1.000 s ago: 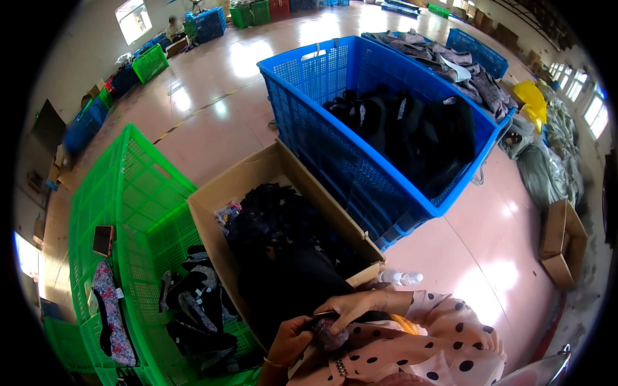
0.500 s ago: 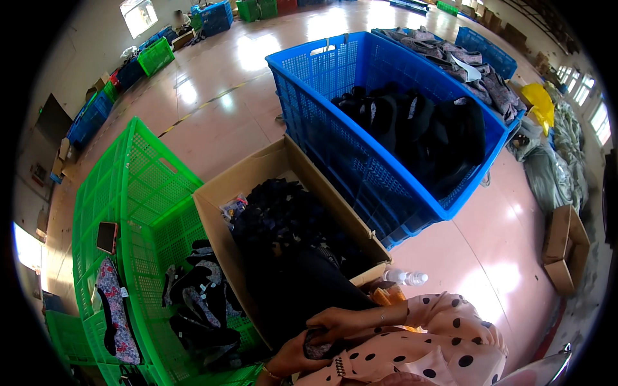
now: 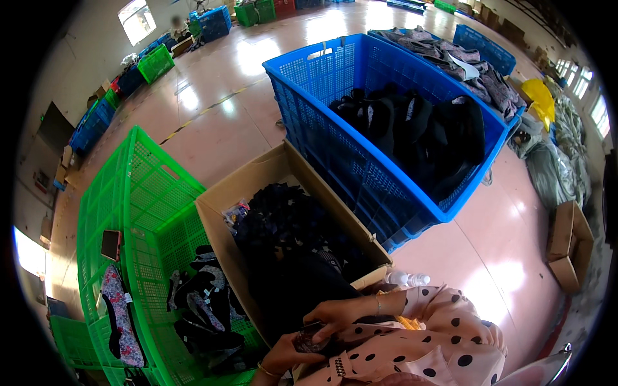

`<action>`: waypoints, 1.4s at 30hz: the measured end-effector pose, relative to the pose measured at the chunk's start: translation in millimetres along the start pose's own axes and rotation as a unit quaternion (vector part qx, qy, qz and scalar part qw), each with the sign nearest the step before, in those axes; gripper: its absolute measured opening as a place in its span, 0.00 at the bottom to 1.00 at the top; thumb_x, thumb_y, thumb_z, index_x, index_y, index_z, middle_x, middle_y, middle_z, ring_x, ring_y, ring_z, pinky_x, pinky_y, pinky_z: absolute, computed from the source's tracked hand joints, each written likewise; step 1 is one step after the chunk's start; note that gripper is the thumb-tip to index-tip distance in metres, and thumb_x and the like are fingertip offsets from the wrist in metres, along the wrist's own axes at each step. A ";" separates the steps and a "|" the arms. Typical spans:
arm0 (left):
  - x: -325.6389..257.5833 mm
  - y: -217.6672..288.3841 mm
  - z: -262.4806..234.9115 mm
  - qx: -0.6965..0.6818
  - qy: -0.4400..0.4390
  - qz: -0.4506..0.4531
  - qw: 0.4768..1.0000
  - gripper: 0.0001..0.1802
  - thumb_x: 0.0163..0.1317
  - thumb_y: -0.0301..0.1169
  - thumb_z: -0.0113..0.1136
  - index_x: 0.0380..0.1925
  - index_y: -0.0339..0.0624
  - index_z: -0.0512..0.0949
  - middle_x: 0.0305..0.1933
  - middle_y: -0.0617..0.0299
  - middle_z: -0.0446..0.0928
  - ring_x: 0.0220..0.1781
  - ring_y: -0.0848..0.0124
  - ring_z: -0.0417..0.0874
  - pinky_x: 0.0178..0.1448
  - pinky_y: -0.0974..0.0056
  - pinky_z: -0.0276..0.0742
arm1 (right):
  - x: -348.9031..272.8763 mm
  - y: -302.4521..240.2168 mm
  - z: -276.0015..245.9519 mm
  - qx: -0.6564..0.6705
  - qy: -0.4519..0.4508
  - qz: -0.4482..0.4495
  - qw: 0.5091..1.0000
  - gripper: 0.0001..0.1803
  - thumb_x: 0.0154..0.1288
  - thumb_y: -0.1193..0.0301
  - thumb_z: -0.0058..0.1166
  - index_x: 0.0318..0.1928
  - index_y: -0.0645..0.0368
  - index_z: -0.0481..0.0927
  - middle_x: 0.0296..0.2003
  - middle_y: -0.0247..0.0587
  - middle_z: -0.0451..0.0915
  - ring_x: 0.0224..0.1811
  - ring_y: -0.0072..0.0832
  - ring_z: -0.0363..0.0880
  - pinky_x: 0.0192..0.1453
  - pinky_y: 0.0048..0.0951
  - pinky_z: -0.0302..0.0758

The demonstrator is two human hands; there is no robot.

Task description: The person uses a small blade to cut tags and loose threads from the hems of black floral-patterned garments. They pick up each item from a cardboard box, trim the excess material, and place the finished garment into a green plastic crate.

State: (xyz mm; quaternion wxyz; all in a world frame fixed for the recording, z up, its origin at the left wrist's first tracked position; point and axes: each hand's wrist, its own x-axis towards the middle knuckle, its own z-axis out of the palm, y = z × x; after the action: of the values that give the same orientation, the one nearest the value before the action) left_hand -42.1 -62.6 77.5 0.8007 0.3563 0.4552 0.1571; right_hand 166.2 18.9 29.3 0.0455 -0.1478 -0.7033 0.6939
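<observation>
My left hand (image 3: 283, 355) and my right hand (image 3: 335, 315) meet over a small dark item (image 3: 310, 338) close to my body, and both grip it. They hover at the near end of a cardboard box (image 3: 257, 177) filled with dark garments (image 3: 293, 244). My sleeves are pink with black dots. What exactly the small item is cannot be made out.
A green crate (image 3: 138, 193) on the left holds a few dark and patterned garments. A big blue crate (image 3: 322, 122) of black clothing stands beyond the box. A plastic bottle (image 3: 407, 279) lies by the box corner. More crates, cartons and fabric piles ring the shiny floor.
My hands have shifted slightly right and kept working the small dark item; the view has tipped a little, moving the crates and box rightward in the picture.
</observation>
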 end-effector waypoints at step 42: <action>31.5 33.2 -14.4 0.396 0.169 0.277 0.859 0.17 0.52 0.29 0.73 0.29 0.38 0.70 0.24 0.58 0.71 0.26 0.71 0.71 0.30 0.66 0.70 | -19.9 -17.4 31.6 0.145 0.257 0.120 0.948 0.11 0.66 0.67 0.57 0.40 0.62 0.78 0.22 0.35 0.78 0.22 0.20 0.77 0.26 0.24 0.73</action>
State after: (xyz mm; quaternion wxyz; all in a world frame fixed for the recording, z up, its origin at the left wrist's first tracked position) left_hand -34.9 -15.2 77.0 0.4260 0.7227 0.4902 0.2365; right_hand 174.1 -16.8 48.3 0.1622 -0.3966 -0.5362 0.7273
